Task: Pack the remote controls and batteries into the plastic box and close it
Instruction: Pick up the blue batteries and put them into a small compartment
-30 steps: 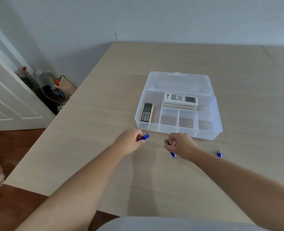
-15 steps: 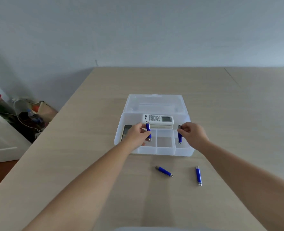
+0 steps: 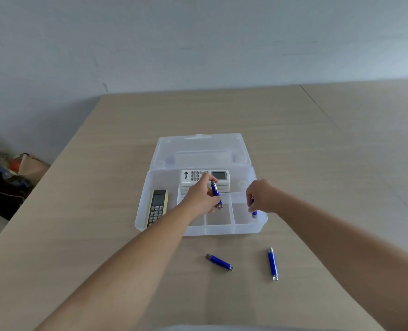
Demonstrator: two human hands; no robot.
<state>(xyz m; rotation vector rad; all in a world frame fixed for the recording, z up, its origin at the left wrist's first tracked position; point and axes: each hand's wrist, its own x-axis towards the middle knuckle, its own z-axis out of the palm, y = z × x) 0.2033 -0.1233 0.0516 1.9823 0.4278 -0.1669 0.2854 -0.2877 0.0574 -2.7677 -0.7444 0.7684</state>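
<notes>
My left grip is closed on a blue battery, held nearly upright above the small front compartments of the open box; my right grip is closed on a second battery, whose lower end shows below the fingers over the right front compartment. Inside the box, the white remote lies across the rear compartment and the dark remote lies lengthwise in the left compartment, with the lid folded back. Two further batteries, one angled and one nearly straight, rest on the surface near the box's front wall.
</notes>
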